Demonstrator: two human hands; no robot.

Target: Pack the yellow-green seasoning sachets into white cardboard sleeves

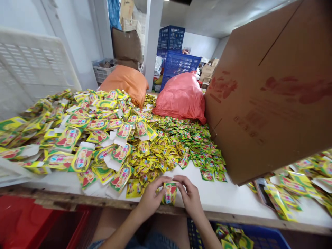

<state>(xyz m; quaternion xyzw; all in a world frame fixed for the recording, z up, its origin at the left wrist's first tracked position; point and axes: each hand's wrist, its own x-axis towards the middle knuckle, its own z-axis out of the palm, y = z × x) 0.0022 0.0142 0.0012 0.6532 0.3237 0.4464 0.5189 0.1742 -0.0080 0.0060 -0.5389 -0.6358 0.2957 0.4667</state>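
Observation:
Between my two hands, near the front edge of the white table point(193, 189), is a small green and yellow printed carton point(169, 193) with its top end toward the far side. My left hand point(153, 194) grips its left side, with thumb and fingers at the top. From the right, my right hand point(190, 194) pinches the top right corner. Just beyond lie loose yellow sachets point(147, 152) and green sachets point(199, 138). A heap of similar cartons point(83, 157), several with white end flaps sticking out, spreads to the left.
An orange sack point(126, 81) and a red sack point(181, 95) stand at the back. A large cardboard box point(259, 103) leans over the right side, near a phone point(264, 193) and more cartons. Under the table edge are a blue crate point(267, 238) and a red bin point(28, 221).

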